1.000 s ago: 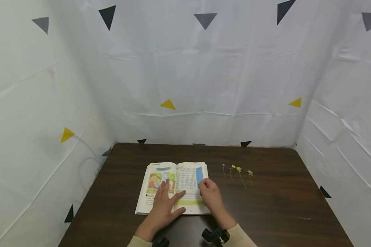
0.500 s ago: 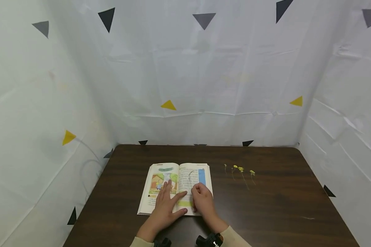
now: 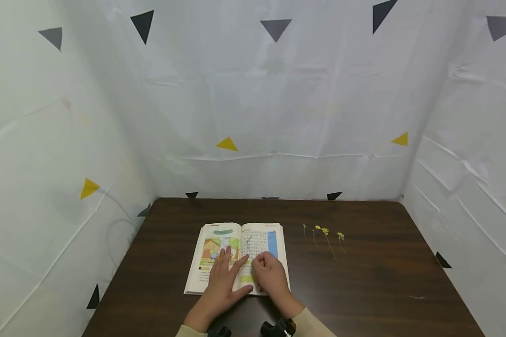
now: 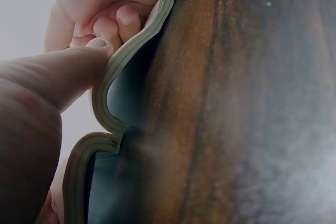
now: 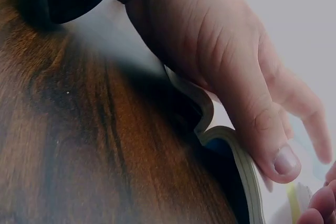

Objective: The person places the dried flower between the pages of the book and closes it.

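Observation:
An open book [image 3: 280, 238] lies on the dark wooden table, its left page carrying a colour picture and its right page text beside a blue block. My left hand [image 3: 221, 283] rests spread across the gutter; in the left wrist view its thumb [image 4: 58, 74] lies on the book's near edge. Over the right page, my right hand [image 3: 274, 278] pinches the lower end of a thin, dark-stemmed dried flower [image 3: 248, 242], which leans over the text near the gutter. Whether the flower touches the paper I cannot tell. The right wrist view shows only right fingertips [image 5: 320, 205].
Several small dried flowers [image 3: 326, 231] with yellow heads and thin stems lie on the table [image 3: 375, 281] to the right of the book. White sheets [image 3: 320, 103] with triangle prints enclose the table at the back and sides. Each wrist wears a black camera [image 3: 278, 328].
My right hand has moved left from the right page's outer edge by the blue block towards the gutter, bringing the pinched flower over the text. My left hand has stayed on the book.

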A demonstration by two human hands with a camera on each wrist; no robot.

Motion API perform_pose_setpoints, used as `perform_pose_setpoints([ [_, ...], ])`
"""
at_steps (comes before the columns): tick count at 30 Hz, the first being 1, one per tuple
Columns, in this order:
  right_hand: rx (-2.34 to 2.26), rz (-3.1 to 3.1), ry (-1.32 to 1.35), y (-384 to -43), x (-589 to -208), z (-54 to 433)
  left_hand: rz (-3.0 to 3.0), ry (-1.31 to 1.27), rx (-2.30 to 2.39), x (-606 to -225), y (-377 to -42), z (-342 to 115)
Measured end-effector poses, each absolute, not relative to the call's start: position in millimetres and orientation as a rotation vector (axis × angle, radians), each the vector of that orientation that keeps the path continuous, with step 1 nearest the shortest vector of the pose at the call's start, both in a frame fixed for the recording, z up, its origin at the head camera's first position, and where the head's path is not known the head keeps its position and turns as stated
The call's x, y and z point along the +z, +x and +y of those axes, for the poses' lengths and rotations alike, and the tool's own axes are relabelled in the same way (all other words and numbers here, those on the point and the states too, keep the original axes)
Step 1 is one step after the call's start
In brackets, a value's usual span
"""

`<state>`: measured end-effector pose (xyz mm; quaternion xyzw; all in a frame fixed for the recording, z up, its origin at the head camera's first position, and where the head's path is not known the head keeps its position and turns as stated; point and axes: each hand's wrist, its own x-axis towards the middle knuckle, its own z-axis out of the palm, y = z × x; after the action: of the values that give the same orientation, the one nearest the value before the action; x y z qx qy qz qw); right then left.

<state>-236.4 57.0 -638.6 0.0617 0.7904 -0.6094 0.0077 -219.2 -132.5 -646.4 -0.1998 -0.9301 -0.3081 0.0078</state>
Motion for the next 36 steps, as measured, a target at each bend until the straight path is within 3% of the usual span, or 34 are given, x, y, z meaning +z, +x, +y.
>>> perform_pose_setpoints([
  [36,-1.675,2.519,-0.061,-241.9,-628.2,65.7,-2.928,-0.625,-0.928,-652.0,-221.0,-133.4],
])
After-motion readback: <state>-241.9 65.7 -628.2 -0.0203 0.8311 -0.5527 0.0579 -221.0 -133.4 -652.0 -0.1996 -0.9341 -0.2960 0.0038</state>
